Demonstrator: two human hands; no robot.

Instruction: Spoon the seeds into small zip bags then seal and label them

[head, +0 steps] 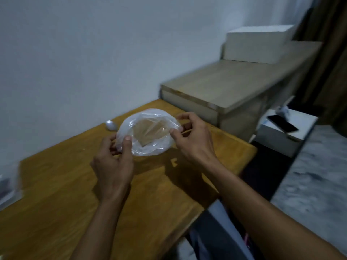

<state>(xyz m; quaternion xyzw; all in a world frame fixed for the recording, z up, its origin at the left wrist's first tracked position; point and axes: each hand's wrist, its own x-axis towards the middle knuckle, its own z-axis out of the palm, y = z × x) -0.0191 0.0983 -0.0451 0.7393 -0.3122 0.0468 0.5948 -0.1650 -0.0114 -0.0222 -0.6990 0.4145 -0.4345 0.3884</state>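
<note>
Both hands pinch the clear plastic bag (148, 132) above the wooden table (75, 184), my left hand (112, 162) and right hand (195, 139) stretching its mouth; I judge it light, limp, slippery, best gripped at the rim.

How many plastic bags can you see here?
1 for sure: a clear bag held open over the table, pinched by the left hand and right hand. A blurred clear thing at the left edge may be more bags.

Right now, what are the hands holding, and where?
A clear plastic bag, pulled open: the left hand pinches its near-left rim, the right hand its right rim.
</note>
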